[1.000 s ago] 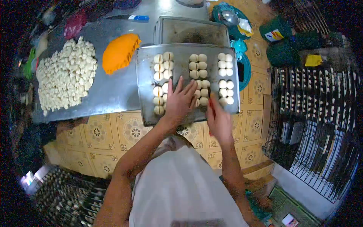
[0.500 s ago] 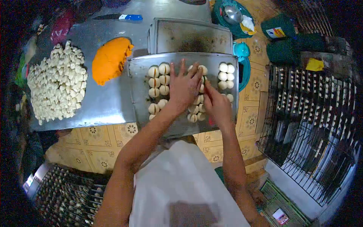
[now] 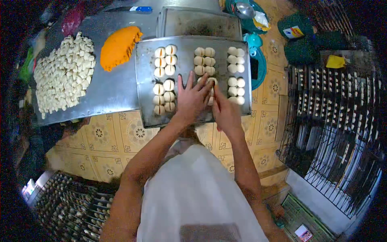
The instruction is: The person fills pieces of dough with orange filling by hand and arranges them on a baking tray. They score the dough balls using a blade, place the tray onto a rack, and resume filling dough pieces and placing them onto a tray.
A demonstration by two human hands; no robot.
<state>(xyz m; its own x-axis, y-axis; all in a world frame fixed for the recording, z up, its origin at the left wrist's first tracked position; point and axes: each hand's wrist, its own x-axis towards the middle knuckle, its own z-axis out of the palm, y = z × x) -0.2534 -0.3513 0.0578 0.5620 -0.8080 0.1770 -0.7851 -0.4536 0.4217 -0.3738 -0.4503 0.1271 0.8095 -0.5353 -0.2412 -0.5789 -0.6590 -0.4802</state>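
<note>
A metal baking tray [image 3: 185,50] holds small pale dough balls in paired rows. Slits showing orange run across the left-hand dough balls [image 3: 165,60], and the middle dough balls [image 3: 204,60] are also slit. Smooth tops show on the right-hand dough balls [image 3: 236,60]. Fingers spread, my left hand [image 3: 192,99] lies over the near middle group, partly hiding it. Beside it, my right hand [image 3: 227,113] is closed around a small red-handled knife [image 3: 219,128], tip at a ball near my left fingertips. Most of the knife is hidden by the hand.
Left on the metal table [image 3: 109,94] are a heap of pale dough pieces [image 3: 66,74] and an orange mound [image 3: 120,46]. A blue-handled knife [image 3: 140,9] lies at the back. More trays [image 3: 201,24] are stacked behind. Racks of dough balls [image 3: 330,101] stand right.
Both hands have moved from the far middle group to the near middle group of dough balls, uncovering the far one. The tray and table sit higher in view.
</note>
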